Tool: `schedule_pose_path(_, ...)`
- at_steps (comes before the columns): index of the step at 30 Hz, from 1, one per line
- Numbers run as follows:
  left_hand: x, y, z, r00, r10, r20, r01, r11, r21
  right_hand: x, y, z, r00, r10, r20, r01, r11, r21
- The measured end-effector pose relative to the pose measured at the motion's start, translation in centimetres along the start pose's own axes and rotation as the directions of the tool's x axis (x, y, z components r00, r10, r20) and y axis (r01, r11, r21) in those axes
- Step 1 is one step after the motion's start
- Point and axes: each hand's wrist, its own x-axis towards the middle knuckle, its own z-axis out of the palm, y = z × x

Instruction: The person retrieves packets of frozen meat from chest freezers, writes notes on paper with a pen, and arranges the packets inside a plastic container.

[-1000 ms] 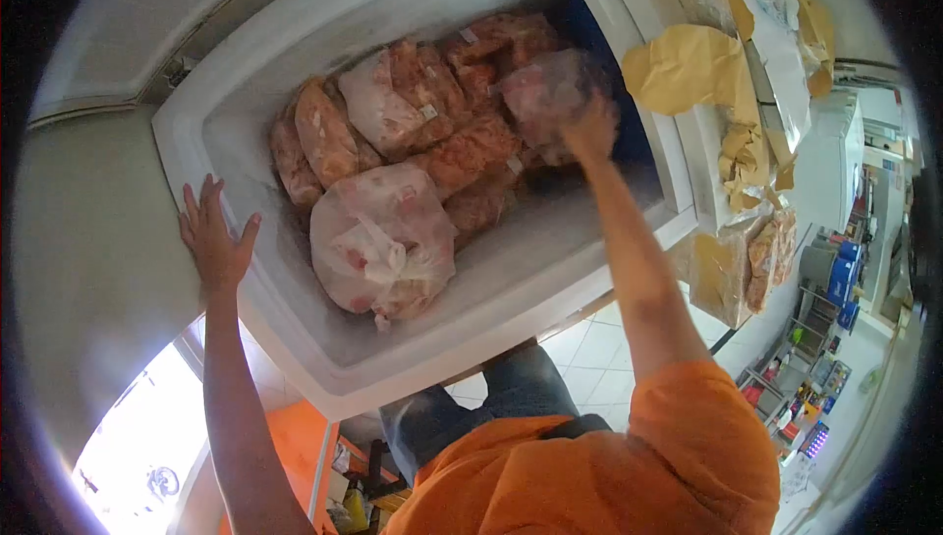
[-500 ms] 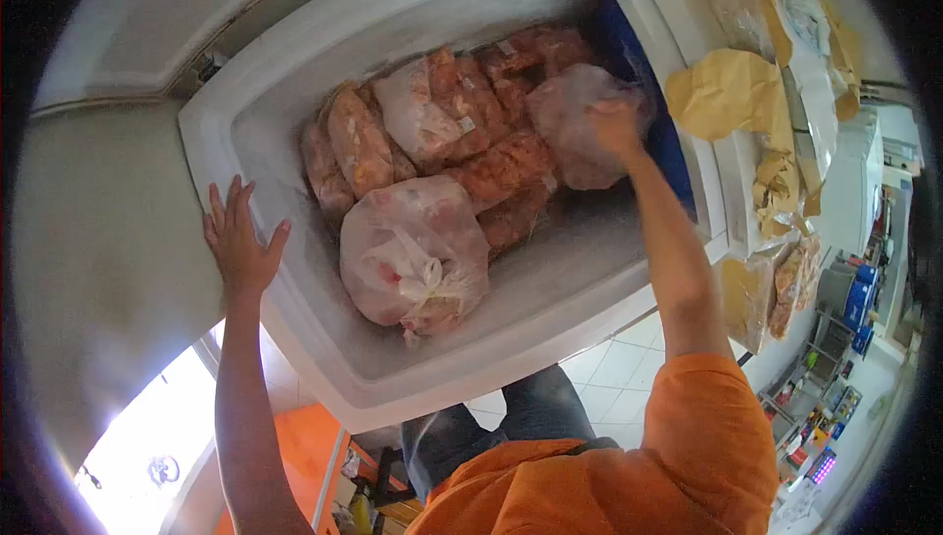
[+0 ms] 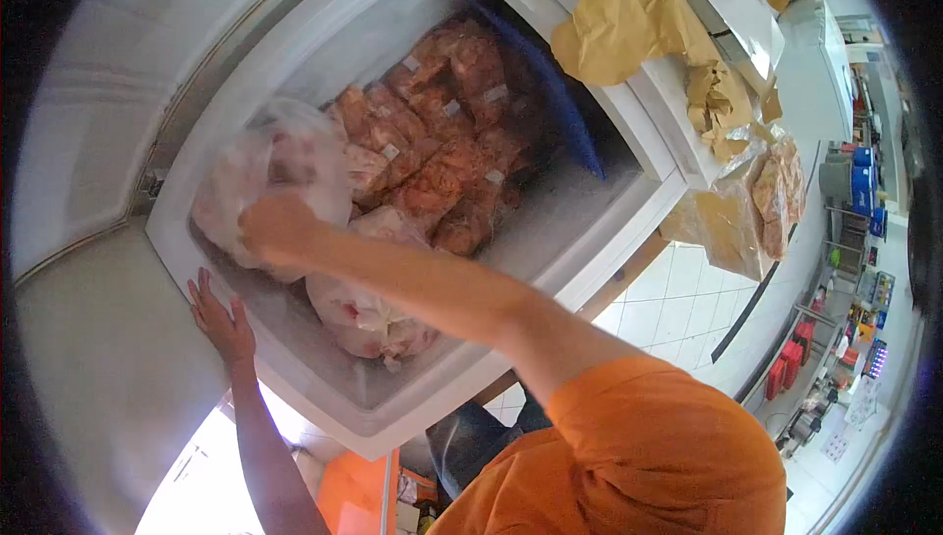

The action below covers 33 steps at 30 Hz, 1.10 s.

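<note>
My right hand (image 3: 280,230) grips a cloudy plastic bag (image 3: 231,167) of pale, pinkish meat at the left end of an open chest freezer (image 3: 177,225). The bag is slightly blurred, and my fingertips are partly hidden against it. My left hand (image 3: 224,327) lies on the freezer's near-left rim, fingers spread, holding nothing. Just below my right forearm sits a second knotted plastic bag (image 3: 354,314) of similar meat, partly covered by the arm. Several clear packs of reddish meat (image 3: 432,103) with white labels lie beyond, inside the freezer.
A blue panel (image 3: 550,93) stands at the freezer's right end. Crumpled brown paper (image 3: 619,29) lies on the surface beyond, with a plastic-wrapped pack (image 3: 776,191) near it. White floor tiles (image 3: 653,304) and shelves with goods (image 3: 845,338) appear at the right.
My right hand has carried the plastic bag from the freezer's right end across to its left end. My left hand stays on the rim. The view has turned and shifted.
</note>
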Motion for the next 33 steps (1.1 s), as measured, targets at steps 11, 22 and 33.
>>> schedule_pose_path(11, -0.1, 0.0, -0.3, 0.999, 0.043, 0.002, -0.043, 0.998, 0.036, -9.1, 8.2, -8.2, 0.881, 0.273, -0.386, -0.25, 0.962, 0.109)
schedule_pose_path(22, -0.1, 0.1, -0.2, 0.999, 0.043, 0.017, -0.044, 0.992, 0.115, -20.0, 24.8, -13.7, 0.555, 0.776, -0.299, -0.831, 0.505, -0.233)
schedule_pose_path(33, -0.3, -0.1, 0.0, 0.997, 0.071, -0.019, -0.068, 0.991, 0.117, -12.3, 29.4, -4.2, 0.644, 0.732, -0.222, -0.754, 0.56, -0.344)
